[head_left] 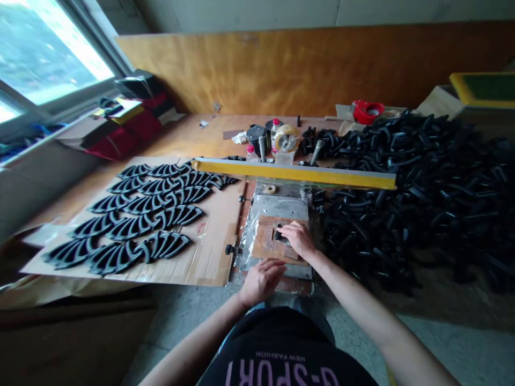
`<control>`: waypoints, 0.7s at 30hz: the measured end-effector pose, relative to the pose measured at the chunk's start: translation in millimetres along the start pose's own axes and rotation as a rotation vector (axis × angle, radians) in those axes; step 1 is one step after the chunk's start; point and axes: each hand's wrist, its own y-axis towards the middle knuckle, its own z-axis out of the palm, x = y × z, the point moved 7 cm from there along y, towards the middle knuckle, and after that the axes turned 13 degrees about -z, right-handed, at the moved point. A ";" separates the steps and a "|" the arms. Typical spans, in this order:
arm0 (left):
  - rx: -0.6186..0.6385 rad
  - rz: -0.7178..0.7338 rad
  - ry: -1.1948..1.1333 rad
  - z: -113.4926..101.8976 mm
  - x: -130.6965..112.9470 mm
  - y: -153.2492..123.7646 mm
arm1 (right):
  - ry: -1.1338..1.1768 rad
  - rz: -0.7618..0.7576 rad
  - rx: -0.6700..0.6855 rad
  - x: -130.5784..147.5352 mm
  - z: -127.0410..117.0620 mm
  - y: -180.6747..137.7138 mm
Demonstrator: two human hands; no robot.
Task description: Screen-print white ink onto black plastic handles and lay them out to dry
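Observation:
My right hand (298, 239) is closed with its fingertips on a small black plastic piece (278, 232), which sits at a brown board (263, 246) on a metal base plate (277, 205). At the front edge of that board lies my left hand (262, 280), its fingers loosely bent and a little apart, with nothing visible in them. Above the far end of the plate, a long yellow frame (293, 173) with a pale upper edge spans from left to right. Clear plastic film covers part of the base.
To the left, rows of curved black plastic pieces (132, 212) lie on a cardboard sheet (209, 257). A large heap of black pieces (402, 214) fills the right side. Behind the frame stand bottles (275, 131), a tape roll (287, 138) and a red tape dispenser (367, 112).

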 end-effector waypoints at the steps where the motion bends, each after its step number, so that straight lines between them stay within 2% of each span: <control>1: -0.021 -0.038 0.000 -13.1 15.2 -6.2 | -0.024 0.014 0.006 1.7 4.8 4.7; 5: -0.094 -0.150 0.002 -45.6 57.2 -19.4 | -0.089 0.033 0.045 9.0 9.5 10.4; 10: -0.161 -0.253 -0.064 -70.1 69.9 -8.6 | -0.090 0.040 0.028 13.8 -1.7 6.0; 13: -0.343 -0.430 -0.275 -105.0 69.6 20.6 | -0.098 -0.004 -0.008 17.0 -4.5 9.9; 15: -0.505 -0.486 -0.505 -133.7 63.3 49.3 | -0.108 -0.072 0.043 23.3 5.1 12.4; 17: -0.646 -0.432 -0.710 -161.7 50.9 81.6 | -0.103 -0.145 0.133 32.9 20.0 9.7; 19: -0.694 -0.372 -0.831 -181.0 38.8 111.4 | -0.065 -0.214 0.206 45.2 30.8 0.6; 21: -0.695 -0.355 -0.884 -190.8 31.1 129.8 | 0.031 -0.304 0.259 60.4 32.4 -13.1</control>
